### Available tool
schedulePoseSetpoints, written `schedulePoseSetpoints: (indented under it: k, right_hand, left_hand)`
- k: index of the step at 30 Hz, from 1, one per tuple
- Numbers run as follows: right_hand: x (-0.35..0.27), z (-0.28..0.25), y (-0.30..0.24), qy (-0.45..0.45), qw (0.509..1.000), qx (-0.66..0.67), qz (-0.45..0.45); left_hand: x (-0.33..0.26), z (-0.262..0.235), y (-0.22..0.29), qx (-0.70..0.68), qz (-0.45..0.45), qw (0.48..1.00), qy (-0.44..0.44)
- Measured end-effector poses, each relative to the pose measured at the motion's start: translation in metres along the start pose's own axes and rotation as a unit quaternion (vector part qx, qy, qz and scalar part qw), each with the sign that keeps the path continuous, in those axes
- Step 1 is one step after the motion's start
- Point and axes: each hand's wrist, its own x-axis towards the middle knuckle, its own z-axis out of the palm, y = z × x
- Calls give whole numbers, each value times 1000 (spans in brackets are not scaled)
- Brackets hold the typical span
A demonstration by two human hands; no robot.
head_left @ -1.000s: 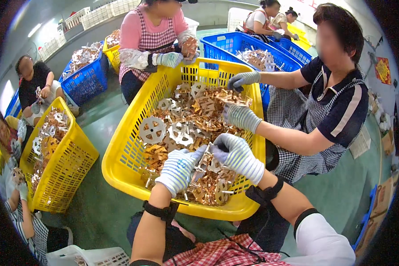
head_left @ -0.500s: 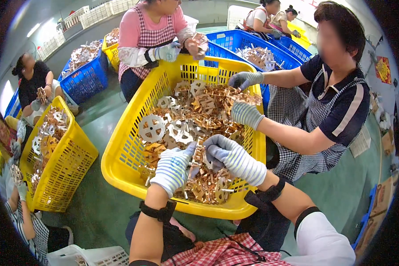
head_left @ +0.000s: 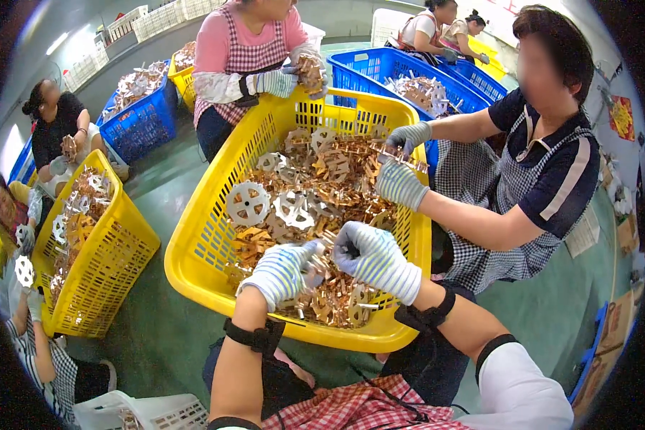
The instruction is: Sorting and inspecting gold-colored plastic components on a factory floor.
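Observation:
Over the near part of a yellow plastic basket (head_left: 215, 290), my left hand (head_left: 281, 271) and right hand (head_left: 381, 259) work close together in striped knit gloves. Between them is a copper-coloured metal part with thin pins (head_left: 328, 247). My left fingers are closed round it; my right fingers are curled in a pinch at its other side, and their tips are partly hidden. Beneath my hands lies a heap of copper and silver metal parts (head_left: 340, 295). Silver toothed discs with cut-outs (head_left: 249, 204) rest on the heap at the left of the basket.
A co-worker's gloved hands (head_left: 403, 179) hold copper parts at the basket's right side. Another person (head_left: 247, 43) holds a part at the far rim. A second yellow basket (head_left: 111, 276) stands left, blue baskets (head_left: 140, 129) behind, and a white basket (head_left: 150, 416) near my left.
The part between my hands has turned and is less upright. My right fingers have drawn into a tighter curl. The co-worker at the far rim has brought both hands closer together.

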Motion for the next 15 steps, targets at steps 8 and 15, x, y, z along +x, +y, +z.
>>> schedulePoseSetpoints:
  k: [8,15]
  right_hand:
    - [-1,-5,4,-33,990,138,2]
    - [-6,12,-20,-78,977,-160,-118]
  left_hand:
    - [-13,1,-16,11,-96,994,-46]
    - [-4,4,10,-14,-76,996,-48]
